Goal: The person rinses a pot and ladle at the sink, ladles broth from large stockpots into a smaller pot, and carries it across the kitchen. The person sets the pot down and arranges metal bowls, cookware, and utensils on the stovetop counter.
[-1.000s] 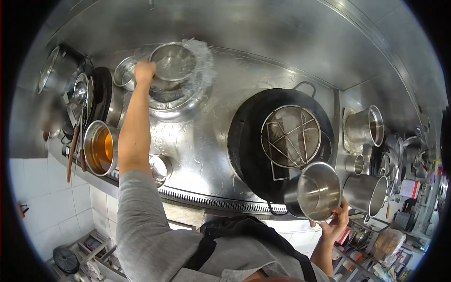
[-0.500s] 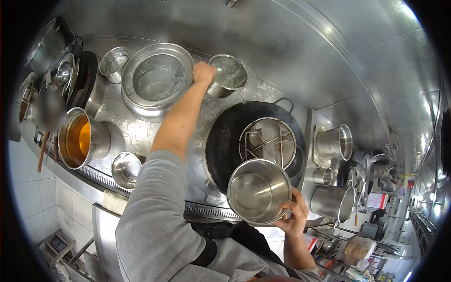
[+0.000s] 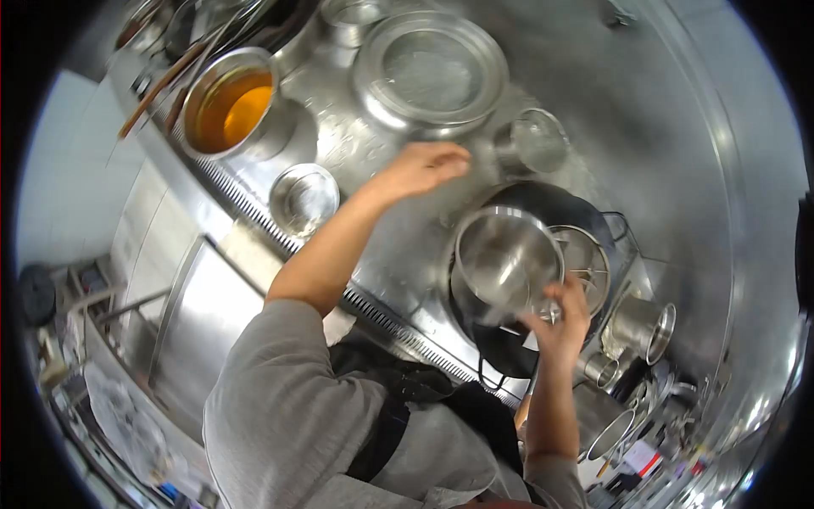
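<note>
My right hand (image 3: 561, 321) grips the lower right rim of a deep stainless steel pot (image 3: 507, 254). The pot hangs tilted toward me over a black wok (image 3: 543, 193), and I see no food in it. Part of the round wire rack (image 3: 593, 254) inside the wok shows beside the pot. To the left, my left hand (image 3: 428, 167) is in the air over the steel counter, holding nothing, its fingers loosely extended. Nearest to it are a wide lidded-looking round vessel (image 3: 496, 76) and a smaller steel pot (image 3: 509, 153) with clear liquid.
A pot (image 3: 273, 127) of orange oil-like liquid and a small steel bowl (image 3: 305, 201) stand at the left on the wet steel counter (image 3: 348, 127). A slotted drain (image 3: 403, 335) runs along the front edge. More steel pots (image 3: 640, 329) stand at the right.
My left hand has come away from the smaller steel pot, back toward me. My right hand has carried the deep pot farther over the wok. The view has turned.
</note>
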Demonstrator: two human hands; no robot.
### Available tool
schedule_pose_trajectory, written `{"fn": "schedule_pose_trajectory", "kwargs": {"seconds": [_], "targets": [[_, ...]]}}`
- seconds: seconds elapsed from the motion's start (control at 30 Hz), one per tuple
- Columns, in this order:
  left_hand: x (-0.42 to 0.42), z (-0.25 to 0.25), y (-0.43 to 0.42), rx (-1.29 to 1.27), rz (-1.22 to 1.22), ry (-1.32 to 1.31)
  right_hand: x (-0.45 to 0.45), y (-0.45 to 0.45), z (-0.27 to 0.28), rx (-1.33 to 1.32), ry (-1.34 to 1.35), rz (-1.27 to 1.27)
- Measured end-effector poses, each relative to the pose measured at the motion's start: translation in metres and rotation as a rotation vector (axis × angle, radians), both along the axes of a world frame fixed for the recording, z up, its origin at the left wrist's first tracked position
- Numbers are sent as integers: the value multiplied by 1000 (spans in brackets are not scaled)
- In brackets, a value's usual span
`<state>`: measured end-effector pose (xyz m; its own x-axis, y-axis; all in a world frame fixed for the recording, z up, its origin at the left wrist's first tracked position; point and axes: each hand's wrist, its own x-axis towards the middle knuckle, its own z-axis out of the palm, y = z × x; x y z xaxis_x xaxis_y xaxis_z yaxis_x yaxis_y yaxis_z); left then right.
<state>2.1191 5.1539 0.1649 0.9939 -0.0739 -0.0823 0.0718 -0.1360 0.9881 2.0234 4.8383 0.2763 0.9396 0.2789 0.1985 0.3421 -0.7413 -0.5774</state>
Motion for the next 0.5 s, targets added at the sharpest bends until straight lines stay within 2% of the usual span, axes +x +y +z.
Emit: {"fn": "schedule_pose_trajectory", "kwargs": {"seconds": [0.03, 0.07, 0.1, 0.13, 0.17, 0.2, 0.23, 0.27, 0.3, 0.33, 0.37, 0.4, 0.5], "targets": [[-30, -7, 27, 214, 169, -157, 12, 23, -6, 55, 73, 13], [-61, 2, 52, 317, 373, 48, 23, 51, -13, 111, 138, 24], [-87, -17, 79, 530, 623, 15, 32, 74, -27, 160, 138, 70], [-112, -54, 115, 771, 755, 37, 38, 95, -45, 209, 138, 114], [-136, -97, 148, 1102, 826, 21, 44, 116, -59, 140, 166, 146], [-159, -113, 163, 1145, 803, 406, 48, 135, -72, 69, 189, 178], [-175, -143, 181, 998, 673, 559, 51, 151, -87, 76, 192, 204], [-186, -162, 197, 842, 545, 694, 53, 167, -103, -31, 179, 210], [-197, -159, 194, 760, 599, 600, 54, 179, -118, -140, 160, 214], [-207, -154, 181, 676, 647, 503, 53, 184, -135, -138, 155, 233], [-216, -142, 171, 193, 770, 539, 51, 184, -148, -148, -9, 227], [-226, -154, 165, 636, 811, 334, 50, 182, -159, -155, -173, 214], [-252, -164, 136, 189, 995, 161, 22, 167, -146, -115, 21, 276]]}}
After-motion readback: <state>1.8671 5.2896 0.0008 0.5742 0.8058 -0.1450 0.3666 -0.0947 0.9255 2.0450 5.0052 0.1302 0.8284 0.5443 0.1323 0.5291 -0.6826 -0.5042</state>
